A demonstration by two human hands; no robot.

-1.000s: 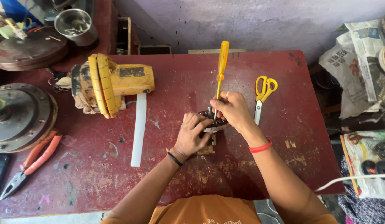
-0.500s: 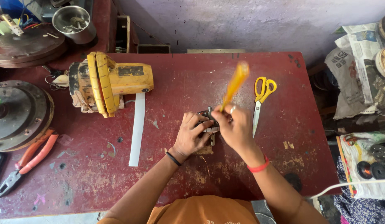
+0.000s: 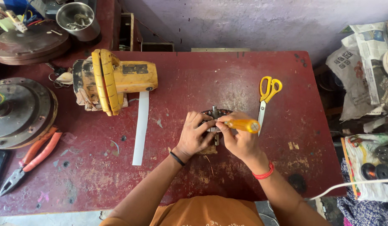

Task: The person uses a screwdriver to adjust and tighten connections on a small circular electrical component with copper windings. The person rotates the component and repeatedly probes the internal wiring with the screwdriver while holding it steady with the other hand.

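On the worn red table (image 3: 227, 79) a small round motor part (image 3: 215, 113) with a metal shaft sits in front of me. My left hand (image 3: 196, 136) wraps around its left side and holds it down. My right hand (image 3: 238, 140) grips a yellow-handled screwdriver (image 3: 243, 125), which lies almost level with its handle end pointing right and its tip at the motor part. The lower half of the part is hidden under my fingers.
Yellow-handled scissors (image 3: 266, 97) lie just right of my hands. A yellow power tool (image 3: 114, 81) and a white strip (image 3: 140, 127) lie to the left. Orange pliers (image 3: 30, 159) and round metal motor housings (image 3: 18, 113) sit far left. Newspapers (image 3: 361, 62) are piled to the right.
The screwdriver has swung down from pointing away from me, handle up, to lying nearly level across the motor part. My left hand has stayed on the part.
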